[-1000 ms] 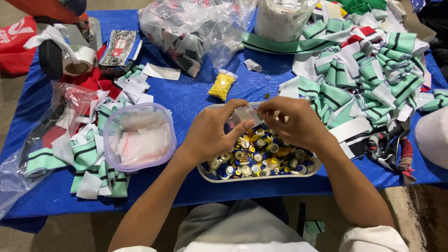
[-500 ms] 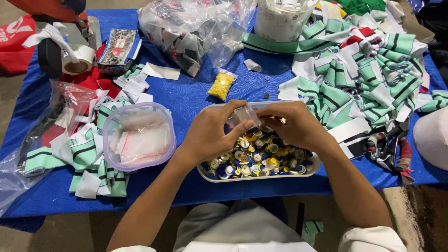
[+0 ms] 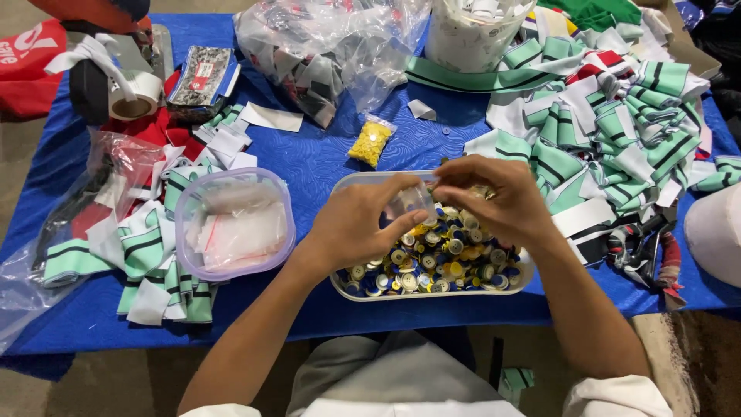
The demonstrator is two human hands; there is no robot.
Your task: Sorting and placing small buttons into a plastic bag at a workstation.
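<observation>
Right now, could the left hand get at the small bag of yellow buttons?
Probably yes: the left hand sits near the yellow button bag, with only bare blue cloth between, though it pinches a small clear bag.

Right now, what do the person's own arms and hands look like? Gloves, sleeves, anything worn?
Both hands are bare: no gloves, and no rings or watch that I can make out on the left hand or right hand. Forearms are uncovered too. White short sleeves show at the bottom edge, on both sides. No markings visible.
</observation>
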